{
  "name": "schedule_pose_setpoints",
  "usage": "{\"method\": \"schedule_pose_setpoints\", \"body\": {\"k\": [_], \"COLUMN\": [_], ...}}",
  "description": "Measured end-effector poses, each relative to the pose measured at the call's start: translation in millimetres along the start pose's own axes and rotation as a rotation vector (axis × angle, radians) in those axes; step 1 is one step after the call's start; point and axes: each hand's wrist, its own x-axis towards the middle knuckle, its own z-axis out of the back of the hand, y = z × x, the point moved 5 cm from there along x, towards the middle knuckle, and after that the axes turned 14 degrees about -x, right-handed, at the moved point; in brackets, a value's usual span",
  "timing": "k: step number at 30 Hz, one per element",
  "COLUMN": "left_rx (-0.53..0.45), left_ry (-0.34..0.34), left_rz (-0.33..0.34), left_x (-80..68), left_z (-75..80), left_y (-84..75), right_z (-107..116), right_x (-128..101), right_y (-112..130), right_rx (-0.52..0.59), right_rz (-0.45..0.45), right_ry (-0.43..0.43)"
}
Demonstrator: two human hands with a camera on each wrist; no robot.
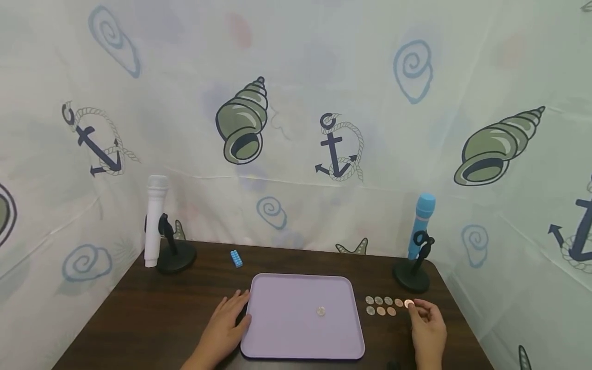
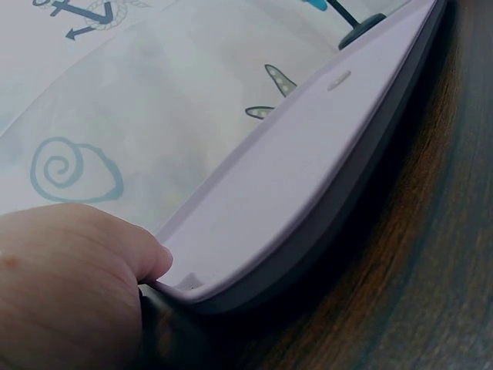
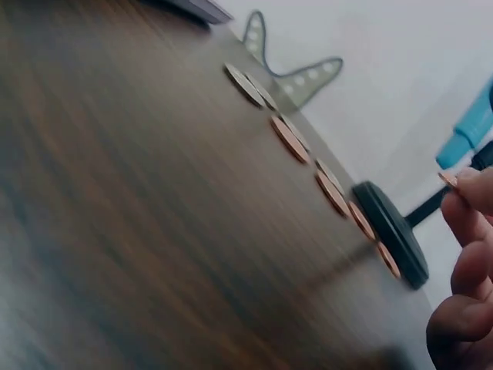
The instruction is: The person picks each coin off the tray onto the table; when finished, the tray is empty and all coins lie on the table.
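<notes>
A lilac tray (image 1: 277, 339) lies on the dark wooden table with one coin (image 1: 321, 311) on it. My left hand (image 1: 226, 321) rests at the tray's left edge, thumb on the rim (image 2: 181, 281). To the right of the tray lie several coins (image 1: 381, 306) in two rows. My right hand (image 1: 423, 316) pinches a copper coin (image 1: 409, 304) at the right end of the far row; in the right wrist view that coin (image 3: 448, 179) sits between fingertips, lifted off the table.
A white microphone (image 1: 154, 221) on a black stand stands at the back left, a blue microphone (image 1: 421, 221) on a stand (image 3: 393, 231) at the back right. A small blue brick (image 1: 236, 258) lies behind the tray. Patterned cloth walls enclose the table.
</notes>
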Motion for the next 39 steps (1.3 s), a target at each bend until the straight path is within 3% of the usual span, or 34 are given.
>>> {"method": "schedule_pose_setpoints", "body": {"k": [6,13,33,36,39], "left_rx": [-0.006,-0.015,-0.024,-0.025,-0.024], "left_ry": [-0.001,-0.003,-0.018,-0.021,-0.021], "left_rz": [0.009,0.007,0.001,-0.002,-0.001], "left_x": [1.3,0.8,-2.3,-3.0,-3.0], "left_z": [-0.5,-0.2,0.2,0.3,-0.9], "left_y": [-0.7,-5.4,-7.6,-7.8,-8.1], "right_z": [8.2,6.9,0.4,-0.7,0.9], "right_x": [5.5,3.8,5.9,6.2,7.7], "right_y": [-4.1,-11.0,-9.9,-13.9,-18.5], "right_rx": [-0.107,-0.180,-0.326,-0.301,-0.193], "right_rz": [-0.001,-0.108,-0.022,-0.035,-0.081], "right_ry": [-0.001,0.119,0.199,0.202,0.199]}}
